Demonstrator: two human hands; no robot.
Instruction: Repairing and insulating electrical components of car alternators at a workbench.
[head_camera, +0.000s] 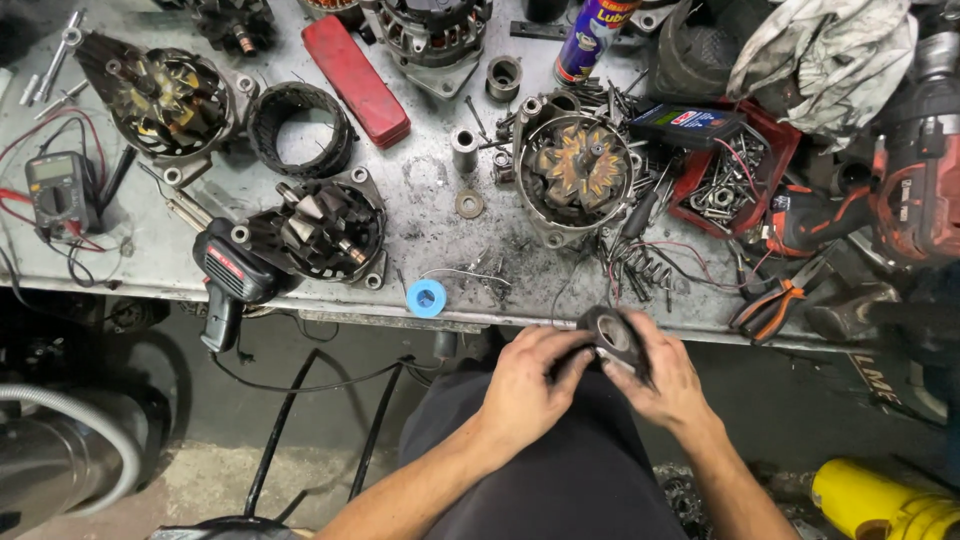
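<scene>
Workshop bench view from above: grimy grey tabletop (430, 190) crowded with stripped alternator parts. Both my hands are off its front edge, over my lap. Left hand (528, 385) and right hand (665, 380) are wrapped around a small dark round part (612, 335), looks like a ring-shaped alternator piece, held between them just below the table edge. Left fingers curl over its left side, right fingers cup it from behind and under; both closed on it, not spread.

Nearby on the tabletop: blue tape roll (427, 297) by the front edge, open alternator housing (575, 175) with copper windings showing, rotor in housing (325, 232), black soldering gun (228, 275), multimeter (60, 193) far left, orange-handled pliers (772, 305) right.

My read on handling: keep the part supported by the right palm, turn it with the left fingertips, stay above the lap so a slip doesn't lose it to the floor. Grip looks greasy, so go slow.
</scene>
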